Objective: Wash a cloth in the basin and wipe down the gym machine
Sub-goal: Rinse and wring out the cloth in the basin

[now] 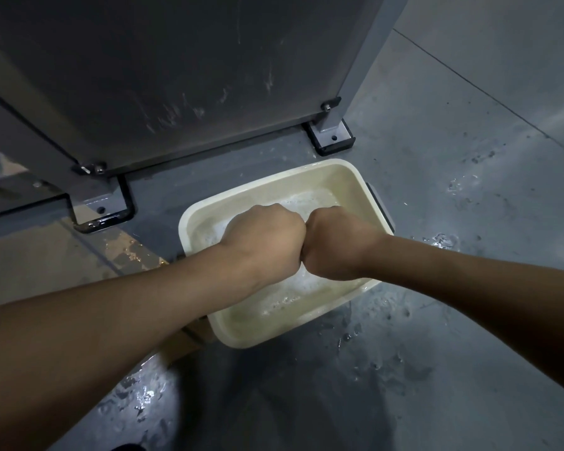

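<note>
At the centre of the frame, a cream rectangular basin [355, 177] sits on a grey floor [469, 222], holding shallow, cloudy water with white foam [293, 284] on its surface. Two bare hands meet over the middle of the basin, knuckle against knuckle. The left hand [267, 236] and the right hand [336, 242] are both turned backs-up with fingers curled under into tight fists, as if squeezing or wringing something between them. The cloth itself cannot be seen; if it is there, it is hidden beneath the fists, so what the fingers are clenched around cannot be told for certain. Both forearms reach in from the lower corners of the frame.

Just beyond the basin, filling the upper left and upper middle of the frame, stands the gym machine [176, 76]: a large dark panel in a grey metal frame, with streaks and smudges across its lower part. Its two bolted feet [331, 136] rest on the floor, one just beside the basin's far corner, the other at the middle left.

Water droplets and small puddles [463, 183] glisten on the floor to the right of the basin and in the lower middle.

Judging by the suds and the clenched hands, the washing stage looks to be under way. The streaked panel suggests wiping the machine is still largely to be done.
</note>
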Motion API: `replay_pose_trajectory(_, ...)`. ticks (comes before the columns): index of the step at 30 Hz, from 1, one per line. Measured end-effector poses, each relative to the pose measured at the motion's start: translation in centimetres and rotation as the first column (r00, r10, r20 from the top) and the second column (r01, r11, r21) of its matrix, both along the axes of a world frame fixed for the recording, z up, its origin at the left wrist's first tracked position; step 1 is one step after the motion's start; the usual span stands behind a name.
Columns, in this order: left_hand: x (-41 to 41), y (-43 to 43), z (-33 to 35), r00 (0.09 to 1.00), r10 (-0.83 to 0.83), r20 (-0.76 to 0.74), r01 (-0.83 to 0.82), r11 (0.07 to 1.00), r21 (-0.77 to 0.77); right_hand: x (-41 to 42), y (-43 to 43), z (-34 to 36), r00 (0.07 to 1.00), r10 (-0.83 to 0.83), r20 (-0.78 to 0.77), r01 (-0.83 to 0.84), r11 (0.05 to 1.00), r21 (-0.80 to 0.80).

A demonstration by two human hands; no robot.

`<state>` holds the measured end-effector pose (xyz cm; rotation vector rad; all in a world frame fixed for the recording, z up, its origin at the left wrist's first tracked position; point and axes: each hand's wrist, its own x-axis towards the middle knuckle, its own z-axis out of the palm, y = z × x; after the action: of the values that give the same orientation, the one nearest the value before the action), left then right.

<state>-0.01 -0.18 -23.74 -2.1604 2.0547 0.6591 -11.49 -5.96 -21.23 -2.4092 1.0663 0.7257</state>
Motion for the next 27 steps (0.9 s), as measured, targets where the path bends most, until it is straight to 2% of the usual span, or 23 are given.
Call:
replay_pose_trajectory(1,0.0,0.1,-0.3,0.999,-0.001,-0.052,0.001,1.0,0.001,-0.3,-0.1,-0.1,0.998,0.062,-0.001,-0.062,0.997,-0.052)
replay_pose_trajectory(3,0.3,0.6,-0.7,0.968,0.042,-0.246,-0.013,0.993,0.117,-1.0,-0.2,0.0,0.982,0.191,0.008,-0.189,0.977,-0.099)
replay_pose_trajectory(6,1.5,1.2,0.1,0.875,0.191,-0.445,-0.054,0.951,0.303,-2.6,-1.3,1.7,0.987,0.16,0.012,-0.16,0.983,0.089)
replay_pose_trajectory(9,2.9,0.8,2.0,0.841,0.295,-0.453,-0.188,0.945,0.266,-3.8,-2.3,3.6,0.991,0.084,0.105,-0.091,0.994,0.065)
replay_pose_trajectory(11,3.5,0.3,3.4,0.884,0.299,-0.359,-0.211,0.941,0.265,-4.5,-2.3,3.9,0.99,0.139,0.026,-0.141,0.985,0.103)
replay_pose_trajectory(12,3.6,0.1,4.3,0.902,0.307,-0.303,-0.218,0.93,0.296,-4.9,-2.2,3.9,0.983,0.181,-0.037,-0.173,0.972,0.161)
replay_pose_trajectory(13,3.6,-0.2,5.3,0.907,0.32,-0.275,-0.224,0.918,0.329,-5.1,-2.1,4.1,0.981,0.191,-0.035,-0.179,0.959,0.218)
replay_pose_trajectory(14,3.6,-0.6,6.5,0.903,0.33,-0.277,-0.227,0.911,0.345,-5.1,-2.3,4.6,0.99,0.136,0.032,-0.139,0.953,0.27)
replay_pose_trajectory(15,3.6,-1.3,7.8,0.894,0.333,-0.299,-0.228,0.914,0.337,-4.8,-2.9,5.5,0.989,0.015,0.145,-0.062,0.944,0.324)
replay_pose_trajectory(16,3.6,-2.0,9.3,0.884,0.332,-0.328,-0.23,0.922,0.312,-4.3,-3.5,6.4,0.948,-0.14,0.285,0.019,0.922,0.387)
replay_pose_trajectory(17,3.6,-2.8,10.9,0.876,0.328,-0.353,-0.235,0.93,0.282,-3.7,-4.2,7.1,0.854,-0.321,0.409,0.093,0.868,0.487)
replay_pose_trajectory(18,3.5,-3.5,12.6,0.87,0.321,-0.373,-0.236,0.937,0.256,-3.3,-4.8,7.8,0.721,-0.513,0.466,0.132,0.762,0.634)
replay_pose_trajectory(19,3.5,-4.2,13.9,0.864,0.315,-0.394,-0.234,0.942,0.241,-3.0,-5.4,8.4,0.596,-0.654,0.466,0.115,0.644,0.756)
replay_pose_trajectory(20,3.6,-4.8,14.9,0.847,0.321,-0.424,-0.234,0.941,0.245,-2.8,-6.0,8.9,0.507,-0.724,0.467,0.069,0.575,0.815)
replay_pose_trajectory(21,3.7,-5.2,15.7,0.81,0.345,-0.475,-0.242,0.933,0.266,-2.6,-6.5,9.2,0.455,-0.742,0.493,0.028,0.565,0.824)
replay_pose_trajectory(23,3.9,-5.7,16.7,0.68,0.418,-0.603,-0.285,0.908,0.309,-2.7,-7.5,10.0,0.408,-0.739,0.536,-0.01,0.583,0.812)
replay_pose_trajectory(26,4.0,-5.3,16.5,0.401,0.457,-0.794,-0.402,0.866,0.296,-3.1,-8.1,11.0,0.432,-0.734,0.524,0.021,0.589,0.808)
replay_pose_trajectory(27,4.0,-4.9,16.0,0.32,0.448,-0.835,-0.441,0.85,0.287,-3.2,-8.1,11.0,0.45,-0.709,0.543,0.037,0.623,0.781)
